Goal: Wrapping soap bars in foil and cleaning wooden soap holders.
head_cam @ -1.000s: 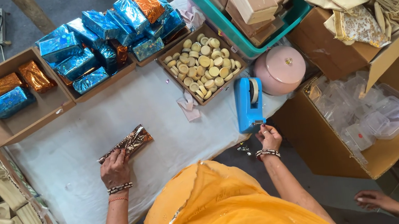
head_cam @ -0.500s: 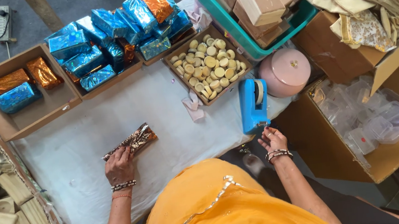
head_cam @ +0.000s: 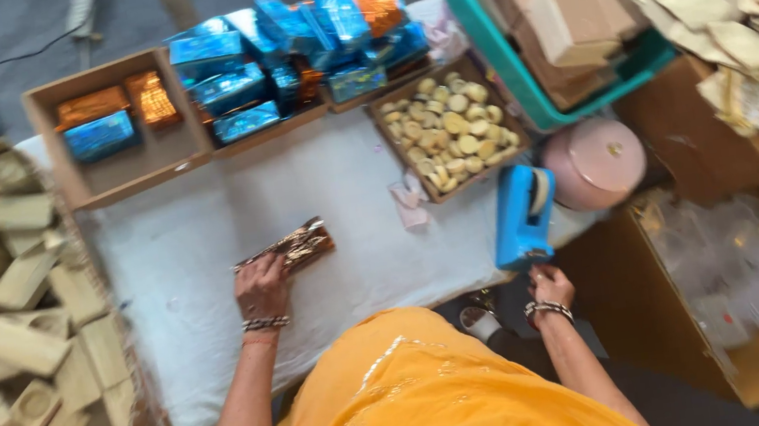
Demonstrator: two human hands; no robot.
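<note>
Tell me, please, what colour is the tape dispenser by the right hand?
The plastic tape dispenser is bright blue, touched by the right hand; the head view shows it.

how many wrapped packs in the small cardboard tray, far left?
3 in the small cardboard tray: an orange pack at the back left, an orange pack at the back right, a blue pack in front. None looks hidden.

A: State the item counts around the blue tape dispenser (head_cam: 522, 217).

B: One dispenser. One brown foil-wrapped bar (head_cam: 291, 247) to its left. One pink round tin (head_cam: 595, 162) just beside it, right.

A: The open tray (head_cam: 122, 169) far left of it?

B: Three wrapped bars: two orange, one blue.
</note>
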